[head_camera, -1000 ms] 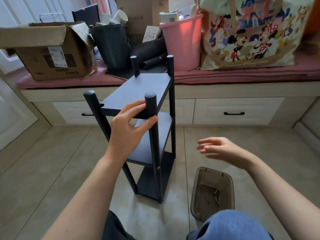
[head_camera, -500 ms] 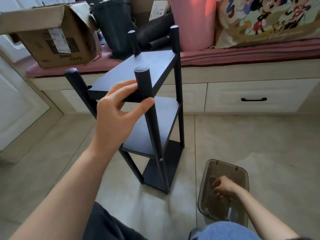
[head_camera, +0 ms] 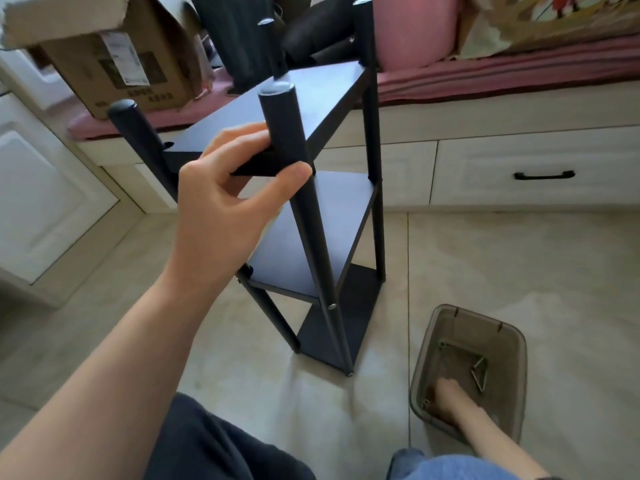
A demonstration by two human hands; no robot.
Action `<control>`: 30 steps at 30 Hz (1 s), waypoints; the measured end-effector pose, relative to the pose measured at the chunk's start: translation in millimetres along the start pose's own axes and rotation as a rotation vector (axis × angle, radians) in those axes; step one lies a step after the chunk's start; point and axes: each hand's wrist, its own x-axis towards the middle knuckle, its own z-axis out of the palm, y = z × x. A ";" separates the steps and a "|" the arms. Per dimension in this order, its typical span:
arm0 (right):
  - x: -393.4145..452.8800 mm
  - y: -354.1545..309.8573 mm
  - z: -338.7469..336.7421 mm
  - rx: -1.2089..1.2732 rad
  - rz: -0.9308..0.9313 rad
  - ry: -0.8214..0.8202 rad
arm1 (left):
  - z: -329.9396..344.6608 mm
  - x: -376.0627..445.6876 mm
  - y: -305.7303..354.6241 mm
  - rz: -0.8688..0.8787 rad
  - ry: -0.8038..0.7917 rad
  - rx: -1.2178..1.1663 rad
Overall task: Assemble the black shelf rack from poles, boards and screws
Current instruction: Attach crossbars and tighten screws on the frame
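Right now, left hand [head_camera: 221,199] steadies the black shelf rack [head_camera: 311,188] standing on the floor
Its fingers and thumb clamp the top board's [head_camera: 277,112] near edge; right hand [head_camera: 446,398] reaches into the brown tray [head_camera: 512,344], finger position unclear

A second ago the right hand [head_camera: 446,398] hovered open above the floor beside the rack; since then it has gone down into the brown plastic bin [head_camera: 498,327], its fingers now at the bottom near the loose hardware [head_camera: 479,374]. Whether it holds anything cannot be told.
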 end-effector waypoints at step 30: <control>-35.8 14.2 -83.7 0.151 -0.137 0.184 | -2.5 0.2 2.1 -0.011 -0.011 -0.020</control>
